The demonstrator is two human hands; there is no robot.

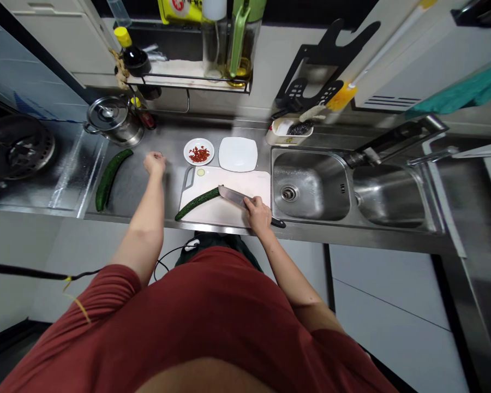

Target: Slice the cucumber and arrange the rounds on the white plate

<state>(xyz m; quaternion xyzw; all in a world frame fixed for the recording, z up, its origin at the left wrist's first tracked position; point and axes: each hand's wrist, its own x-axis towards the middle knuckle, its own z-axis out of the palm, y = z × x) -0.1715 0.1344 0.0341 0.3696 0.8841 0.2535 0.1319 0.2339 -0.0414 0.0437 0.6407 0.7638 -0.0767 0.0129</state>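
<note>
The white cutting board (245,213) lies on the steel surface (167,131), and a dark green cucumber (198,203) rests on it, slanting from its near-left corner toward its middle. Over the board's right half, the right hand (258,214) grips a knife (234,197), its blade tip at the cucumber's far end (touching or just above it, I cannot tell) and its black handle reaching past the board's near-right corner. The left hand (154,162) is to the left of the board, fingers curled inward; whether it is fully closed or pinching something small, I cannot tell. Farther left of the board lies a second cucumber (111,177), with a lidded steel pot (125,128) behind it. Just beyond the board's far-left corner sits a small round plate (187,154) of red chopped pieces (199,154), and beside that, behind the board's middle, a white square plate (238,154). Immediately right of the board is a double steel sink (311,180).
</note>
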